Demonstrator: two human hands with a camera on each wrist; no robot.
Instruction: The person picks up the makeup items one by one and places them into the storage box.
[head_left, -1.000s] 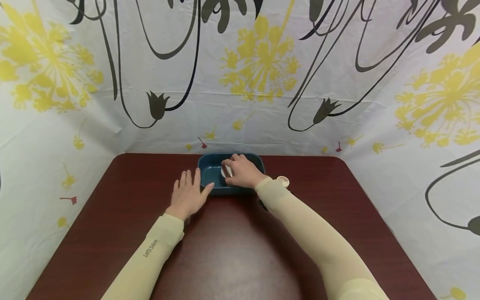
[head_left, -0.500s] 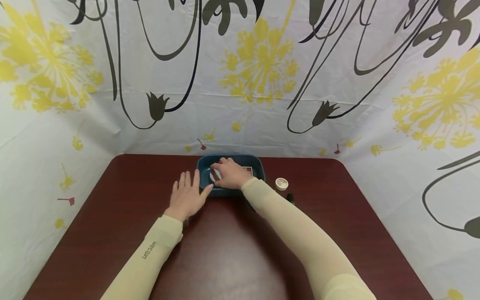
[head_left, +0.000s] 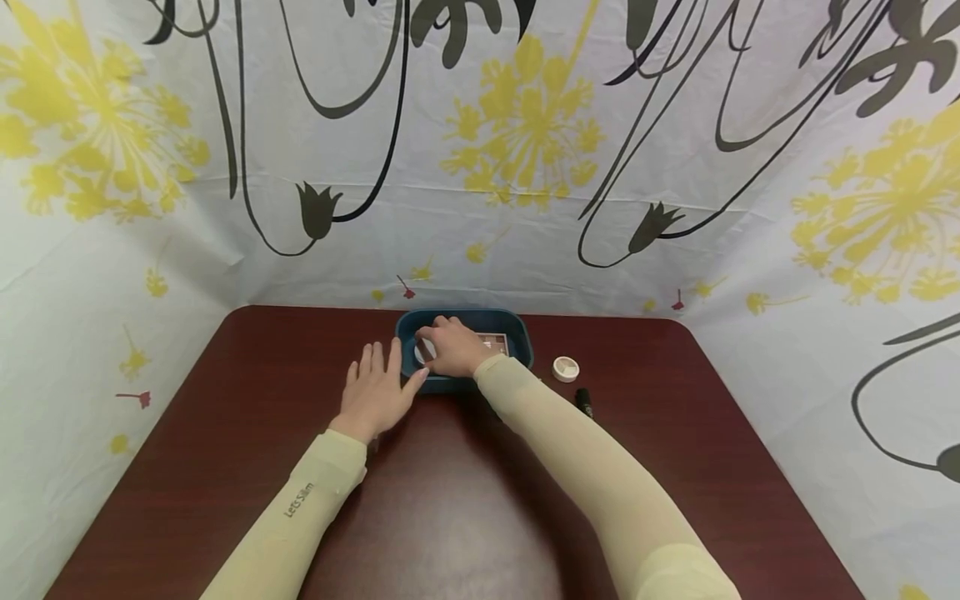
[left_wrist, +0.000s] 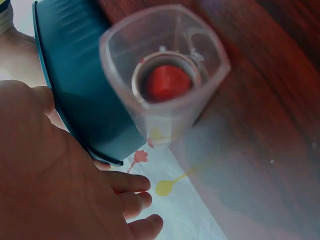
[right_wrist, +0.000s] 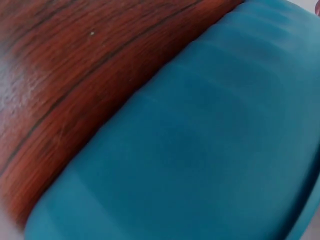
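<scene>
My right hand (head_left: 453, 348) reaches into the blue rectangular tray (head_left: 465, 385) and pinches a round white disc (head_left: 422, 352) with a brown band between thumb and fingers, near the tray's left end. To the right of that hand, an eyeshadow palette (head_left: 495, 342) lies in the tray, partly hidden. My left hand (head_left: 372, 396) has its fingers straight, at the tray's left edge. In the left wrist view a clear faceted lipstick tube (left_wrist: 210, 65) with a red lipstick (left_wrist: 170, 82) inside stands near the left palm. The right wrist view shows mostly the tray's outer wall (right_wrist: 175, 130).
Right of the tray, a small round white pot (head_left: 566, 369) sits on the dark red table (head_left: 660, 433). Close in front of it lies a short black tube (head_left: 583, 402) beside the right forearm. A patterned cloth (head_left: 487, 150) hangs behind the table.
My right hand has moved left inside the tray with the round white disc, uncovering the eyeshadow palette. The black tube has come into view beside the forearm. My left hand has stayed put.
</scene>
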